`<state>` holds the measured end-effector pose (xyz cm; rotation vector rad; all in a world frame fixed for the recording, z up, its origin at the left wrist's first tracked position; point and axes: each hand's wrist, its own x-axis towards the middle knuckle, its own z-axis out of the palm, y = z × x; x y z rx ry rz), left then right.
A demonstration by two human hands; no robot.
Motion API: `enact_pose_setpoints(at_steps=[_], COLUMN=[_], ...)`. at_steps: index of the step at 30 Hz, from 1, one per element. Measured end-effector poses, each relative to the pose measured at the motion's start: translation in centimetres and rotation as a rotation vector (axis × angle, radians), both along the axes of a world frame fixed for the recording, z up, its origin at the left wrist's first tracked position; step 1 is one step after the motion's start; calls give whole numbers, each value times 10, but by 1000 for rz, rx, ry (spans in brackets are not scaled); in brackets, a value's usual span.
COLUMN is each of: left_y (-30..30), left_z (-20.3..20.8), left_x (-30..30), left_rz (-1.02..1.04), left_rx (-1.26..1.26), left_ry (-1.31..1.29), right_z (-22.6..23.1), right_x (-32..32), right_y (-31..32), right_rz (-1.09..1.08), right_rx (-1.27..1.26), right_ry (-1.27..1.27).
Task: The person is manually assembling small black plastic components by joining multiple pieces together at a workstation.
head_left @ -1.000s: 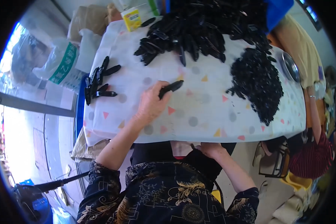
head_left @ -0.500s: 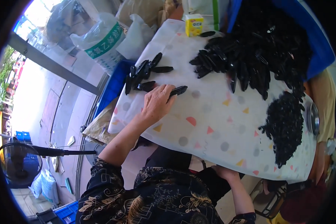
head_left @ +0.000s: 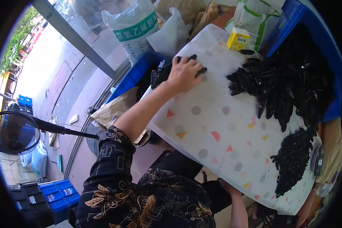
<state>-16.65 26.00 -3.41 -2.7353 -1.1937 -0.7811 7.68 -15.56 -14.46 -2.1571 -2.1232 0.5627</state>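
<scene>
My left hand (head_left: pixel 184 74) lies palm down at the table's far left edge, fingers spread over several long, shiny black pieces (head_left: pixel 202 71). They look like moulded plastic parts; their exact kind cannot be told. Just left of the hand, more black pieces (head_left: pixel 161 72) sit at the edge, above a blue crate (head_left: pixel 127 81). My right hand (head_left: pixel 225 187) rests low by my lap at the table's near edge, its fingers hidden. At the right, a big heap of the long black pieces (head_left: pixel 277 81) spills from a blue bin (head_left: pixel 332 108) onto the patterned tablecloth (head_left: pixel 201 125).
A pile of small black bits (head_left: pixel 292 161) lies at the right, beside a round metal dish (head_left: pixel 318 159). A yellow drink carton (head_left: pixel 237 39) stands at the back. White sacks (head_left: pixel 135 32) lean beyond the far left edge. A fan (head_left: pixel 17 133) stands at the left.
My left hand has moved to the far left edge, over the loose black pieces there; the single piece it held is no longer distinct. The view has turned left. My right hand stays low.
</scene>
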Motion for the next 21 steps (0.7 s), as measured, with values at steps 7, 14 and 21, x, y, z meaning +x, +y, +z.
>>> enact_pose_setpoints(at_steps=[7,14,21], left_y=[29,-91,-266], left_z=[8,12,-93], left_x=[-56,-90,-74], left_rz=[196,-19,-426], left_rx=[2,485,-1049], left_ry=[78,137,-400], right_z=[-26,-26,64], right_x=[10,4,-41], right_y=[-3,1,58], right_rz=[4,58,146], right_rx=[-113,-240,-314], right_ry=[40,-115,-239])
